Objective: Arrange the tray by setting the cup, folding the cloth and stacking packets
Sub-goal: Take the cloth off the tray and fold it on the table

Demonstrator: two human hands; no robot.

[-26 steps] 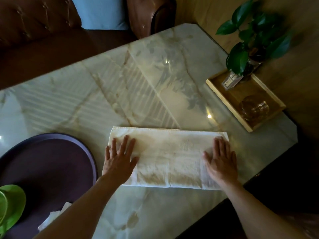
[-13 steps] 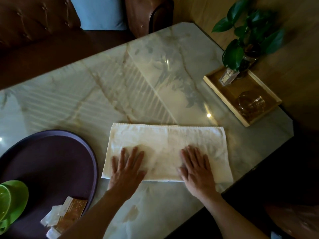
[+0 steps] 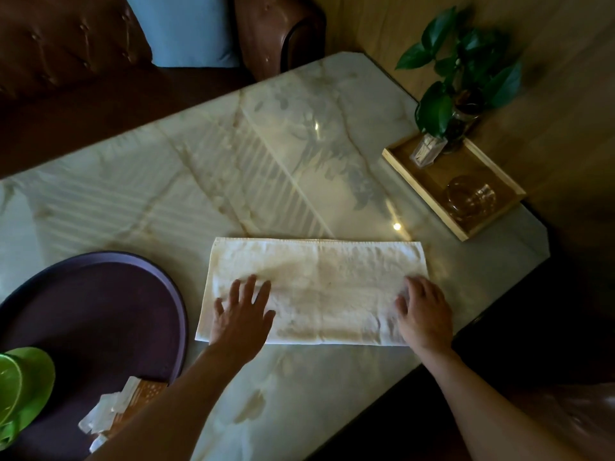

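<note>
A white cloth (image 3: pixel 319 287) lies flat on the marble table, folded into a long rectangle. My left hand (image 3: pixel 243 311) rests palm down on its near left part, fingers spread. At the cloth's right end sits my right hand (image 3: pixel 424 311), fingers curled over the edge; whether it grips the cloth is unclear. The round dark purple tray (image 3: pixel 100 311) is at the left. A green cup (image 3: pixel 23 390) stands on its near left part. Several packets (image 3: pixel 113 410) lie at the tray's near edge, partly hidden by my left forearm.
A small wooden tray (image 3: pixel 399 164) at the table's far right holds a toothpick holder (image 3: pixel 426 151), a glass dish (image 3: pixel 471 194) and a potted plant (image 3: pixel 459 81). A brown leather sofa (image 3: pixel 66 44) stands beyond the table. The table edge (image 3: pixel 499 304) runs close to my right hand.
Both hands slid apart along the cloth, from its near middle to its two ends. The right hand's fingers went from flat to curled at the right edge.
</note>
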